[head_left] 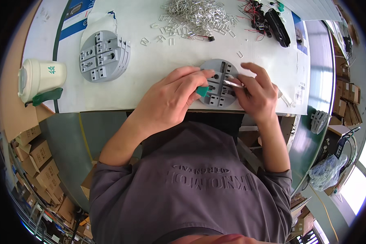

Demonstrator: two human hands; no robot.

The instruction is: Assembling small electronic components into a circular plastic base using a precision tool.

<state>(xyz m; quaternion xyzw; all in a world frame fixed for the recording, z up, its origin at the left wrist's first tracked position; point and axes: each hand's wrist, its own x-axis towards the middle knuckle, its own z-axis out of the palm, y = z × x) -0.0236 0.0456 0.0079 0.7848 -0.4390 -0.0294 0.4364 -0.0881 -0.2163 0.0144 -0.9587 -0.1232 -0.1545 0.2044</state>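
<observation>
A round grey plastic base with slots and raised blocks lies near the table's front edge, between my hands. My left hand is closed on a small green plastic piece, its fingertips at the base's left side. From the other side, my right hand pinches a slim silvery metal tool, its tip over the middle of the base. The tool's far end is hidden in the hand, so its exact kind is unclear. Further left stands a stack of similar grey bases.
Loose U-shaped metal pins are heaped at the far middle, several scattered toward me. Black and red wired parts and a black case lie far right. At the left edge are a cream lidded cup and a green object.
</observation>
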